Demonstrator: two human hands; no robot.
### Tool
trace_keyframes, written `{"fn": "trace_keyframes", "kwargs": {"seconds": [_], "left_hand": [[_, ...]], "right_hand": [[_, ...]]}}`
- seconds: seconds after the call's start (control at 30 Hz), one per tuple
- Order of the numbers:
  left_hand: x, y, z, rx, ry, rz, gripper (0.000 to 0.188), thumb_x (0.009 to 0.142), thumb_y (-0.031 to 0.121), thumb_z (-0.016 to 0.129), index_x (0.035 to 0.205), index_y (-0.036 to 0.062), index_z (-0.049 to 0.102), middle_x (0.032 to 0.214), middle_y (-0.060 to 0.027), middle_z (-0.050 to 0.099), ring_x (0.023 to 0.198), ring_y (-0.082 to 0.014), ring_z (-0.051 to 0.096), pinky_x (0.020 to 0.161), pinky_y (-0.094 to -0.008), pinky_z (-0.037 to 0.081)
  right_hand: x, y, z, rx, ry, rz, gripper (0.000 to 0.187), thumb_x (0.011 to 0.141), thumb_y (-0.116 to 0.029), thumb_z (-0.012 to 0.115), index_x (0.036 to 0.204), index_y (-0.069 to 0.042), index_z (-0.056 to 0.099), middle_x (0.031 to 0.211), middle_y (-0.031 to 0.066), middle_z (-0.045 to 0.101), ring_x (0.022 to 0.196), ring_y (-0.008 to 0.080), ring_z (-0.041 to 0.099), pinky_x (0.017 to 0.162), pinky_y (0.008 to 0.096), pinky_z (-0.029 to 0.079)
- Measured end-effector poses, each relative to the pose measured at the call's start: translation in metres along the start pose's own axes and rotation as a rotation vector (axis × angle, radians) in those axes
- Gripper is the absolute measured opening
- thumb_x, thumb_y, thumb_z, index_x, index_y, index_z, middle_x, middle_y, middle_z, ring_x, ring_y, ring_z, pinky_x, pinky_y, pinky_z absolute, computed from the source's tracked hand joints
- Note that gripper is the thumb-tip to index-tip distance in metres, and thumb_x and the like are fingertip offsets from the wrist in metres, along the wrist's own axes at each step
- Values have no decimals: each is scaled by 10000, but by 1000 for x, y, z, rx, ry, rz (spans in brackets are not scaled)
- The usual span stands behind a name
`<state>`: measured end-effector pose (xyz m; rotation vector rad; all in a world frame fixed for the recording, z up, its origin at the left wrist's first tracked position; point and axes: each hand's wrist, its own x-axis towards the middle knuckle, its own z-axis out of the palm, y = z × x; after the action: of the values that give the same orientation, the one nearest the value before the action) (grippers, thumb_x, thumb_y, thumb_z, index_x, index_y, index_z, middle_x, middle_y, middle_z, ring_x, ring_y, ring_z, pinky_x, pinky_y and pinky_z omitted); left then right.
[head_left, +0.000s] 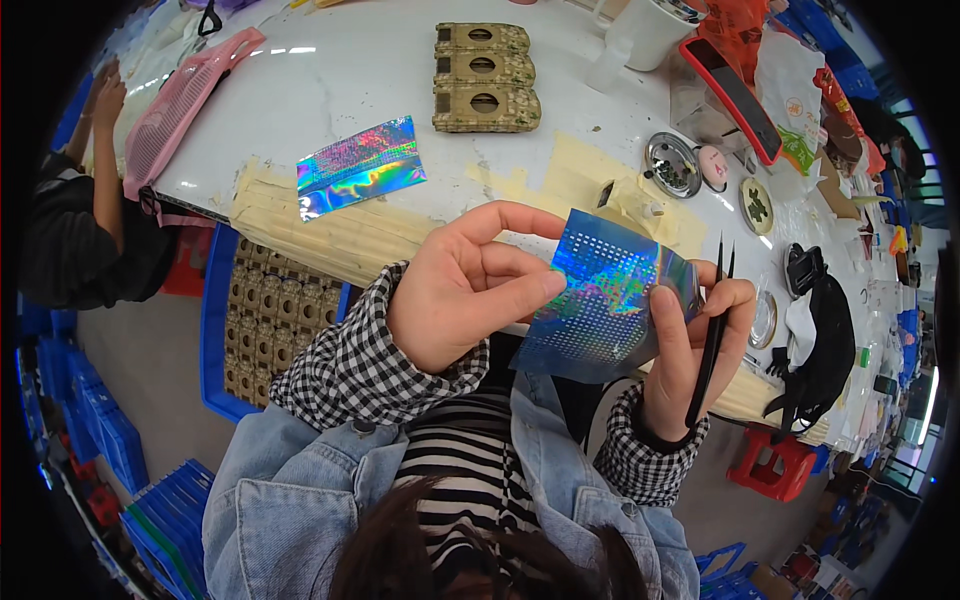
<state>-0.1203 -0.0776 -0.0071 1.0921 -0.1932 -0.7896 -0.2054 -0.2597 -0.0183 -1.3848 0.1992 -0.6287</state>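
Basically, left hand pinches holographic sheet at 9 o'clock, right hand at 3, tweezers tucked in; uneven pull could crease it, tips snag.

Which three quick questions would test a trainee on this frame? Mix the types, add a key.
1. Which hand holds the tweezers?
2. True or false: only one hand touches the held sheet.
3. How many camo cases stand in the row on the table?

Key:
1. The right hand.
2. False; the left hand grips it too.
3. Three.
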Motion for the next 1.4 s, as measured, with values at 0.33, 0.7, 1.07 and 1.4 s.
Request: {"fn": "trace_keyframes", "kwargs": {"seconds": [0.33,0.7,1.07,1.4], "left_hand": [[1,-3,-4,-13,-24,47,427,839,-19,620,1222,-18,432,859,-76,668,781,-78,607,688,-204,483],[3,-5,2,-22,39,67,481,822,-41,632,1225,-5,373,873,-112,674,823,-116,641,726,-214,506],[0,-3,5,-9,48,55,474,822,-38,638,1207,-6,362,832,-99,674,767,-88,625,678,-197,490],[0,-6,5,1,78,56,473,820,-34,640,1203,-4,364,811,-81,667,742,-72,607,655,-190,474]], "right_hand": [[1,6,-1,-85,9,-68,329,802,81,631,917,-61,358,1103,203,531,973,182,550,870,306,441],[-25,-6,1,-484,-212,-467,610,732,-427,665,1119,24,525,1059,222,613,1041,335,590,871,397,489],[-19,-9,11,-743,-372,-618,414,673,55,767,1058,32,614,919,171,677,937,326,667,759,339,559],[-18,-9,12,-753,-382,-589,411,677,63,762,1058,29,611,914,173,674,910,312,674,752,335,561]]}}
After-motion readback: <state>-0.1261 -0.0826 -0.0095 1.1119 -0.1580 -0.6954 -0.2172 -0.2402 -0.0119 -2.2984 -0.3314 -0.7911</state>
